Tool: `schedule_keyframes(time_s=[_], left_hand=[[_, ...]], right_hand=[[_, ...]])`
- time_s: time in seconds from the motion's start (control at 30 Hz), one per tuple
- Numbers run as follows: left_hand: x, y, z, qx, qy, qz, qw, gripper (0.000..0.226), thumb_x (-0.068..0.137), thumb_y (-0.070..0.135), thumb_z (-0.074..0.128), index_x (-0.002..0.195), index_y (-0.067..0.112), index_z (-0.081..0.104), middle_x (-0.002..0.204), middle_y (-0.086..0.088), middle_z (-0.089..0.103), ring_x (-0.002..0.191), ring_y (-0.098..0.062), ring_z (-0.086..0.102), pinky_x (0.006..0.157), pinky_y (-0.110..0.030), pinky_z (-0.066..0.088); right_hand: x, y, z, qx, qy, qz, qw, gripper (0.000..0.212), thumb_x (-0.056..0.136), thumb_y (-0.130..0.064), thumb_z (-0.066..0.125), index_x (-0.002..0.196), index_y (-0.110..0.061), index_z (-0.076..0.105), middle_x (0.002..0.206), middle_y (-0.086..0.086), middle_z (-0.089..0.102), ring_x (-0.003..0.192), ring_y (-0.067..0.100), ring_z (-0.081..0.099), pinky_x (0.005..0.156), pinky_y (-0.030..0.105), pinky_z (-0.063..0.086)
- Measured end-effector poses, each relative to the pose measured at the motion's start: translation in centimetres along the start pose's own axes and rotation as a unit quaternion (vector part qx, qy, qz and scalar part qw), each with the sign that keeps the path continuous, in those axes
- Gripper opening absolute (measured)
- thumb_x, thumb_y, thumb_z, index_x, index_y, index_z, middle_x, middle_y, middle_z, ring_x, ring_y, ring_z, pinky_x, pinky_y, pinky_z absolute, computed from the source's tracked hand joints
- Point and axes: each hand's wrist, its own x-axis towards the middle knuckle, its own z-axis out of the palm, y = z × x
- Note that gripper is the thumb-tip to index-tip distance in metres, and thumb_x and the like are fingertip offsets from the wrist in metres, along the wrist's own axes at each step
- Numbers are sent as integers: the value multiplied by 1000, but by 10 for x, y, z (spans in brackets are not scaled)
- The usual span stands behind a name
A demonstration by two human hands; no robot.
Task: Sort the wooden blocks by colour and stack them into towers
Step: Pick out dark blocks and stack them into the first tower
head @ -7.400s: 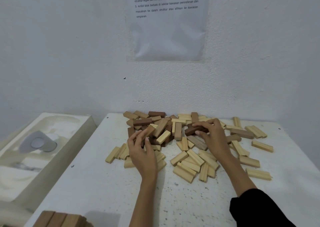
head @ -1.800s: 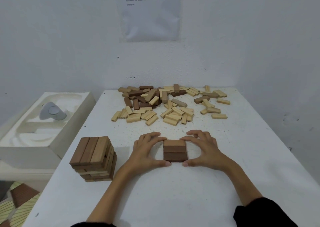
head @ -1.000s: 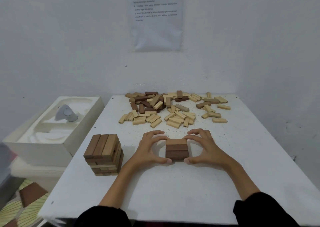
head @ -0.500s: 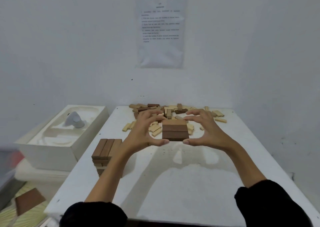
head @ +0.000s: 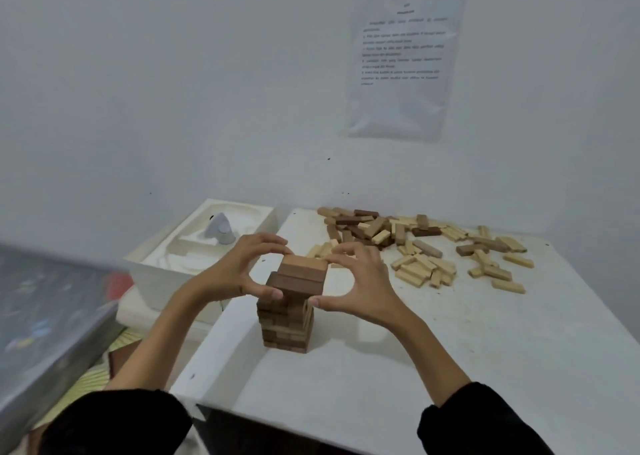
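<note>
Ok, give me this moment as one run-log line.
left hand: grips brown block layer | right hand: grips same layer | layer: atop brown tower, seating unclear | mixed block pile: behind tower, unsorted

Left hand point(head: 239, 271): curled in a C, thumb on the near side and fingers over the far side of a flat layer of dark brown wooden blocks point(head: 301, 276), pinching its left end.
Right hand point(head: 362, 281): mirrors the left, pinching the right end; its blurred fingertips seem to touch the far edge.
Forearms point(head: 156, 343): bare, converging toward the hands.
Sleeves point(head: 114, 423): black, covering both arms behind the forearms.
</note>
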Motion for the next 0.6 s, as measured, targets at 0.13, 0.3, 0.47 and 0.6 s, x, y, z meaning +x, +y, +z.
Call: schedule_keyframes(time_s=[0.13, 0.3, 0.47, 0.6], left_hand=[[-13, -20, 0, -15, -9, -22, 1000, 73, 44, 87, 64, 112, 70, 42, 133, 24, 38, 129, -2, 31, 106, -24, 25], [-17, -27, 2, -29, -8, -29, 999, 73, 44, 87, 63, 111, 71, 42, 133, 27, 37, 129, -3, 30, 104, -20, 23], [-18, -30, 5, -36, -16, -34, 999, 73, 44, 88, 63, 112, 72, 41, 132, 28, 37, 127, 2, 28, 101, -14, 23], [-19, -31, 6, -39, -17, -37, 998, 73, 45, 87, 63, 113, 70, 42, 132, 27, 37, 126, 6, 28, 100, -9, 23]], right_hand=[[5, -5, 17, -5, -22, 3, 1000, 84, 50, -73, 59, 124, -34, 56, 132, -13, 38, 125, 7, 22, 97, 27, 16], [10, -6, 23, -22, -31, -1, 999, 80, 50, -72, 60, 122, -35, 56, 131, -14, 39, 123, 8, 23, 96, 27, 17], [9, -4, 26, -22, -38, 8, 999, 80, 51, -71, 61, 122, -35, 56, 132, -13, 39, 124, 8, 22, 96, 28, 18], [8, -3, 27, -16, -44, 13, 999, 80, 53, -69, 66, 125, -35, 54, 134, -11, 39, 125, 8, 21, 96, 28, 17]])
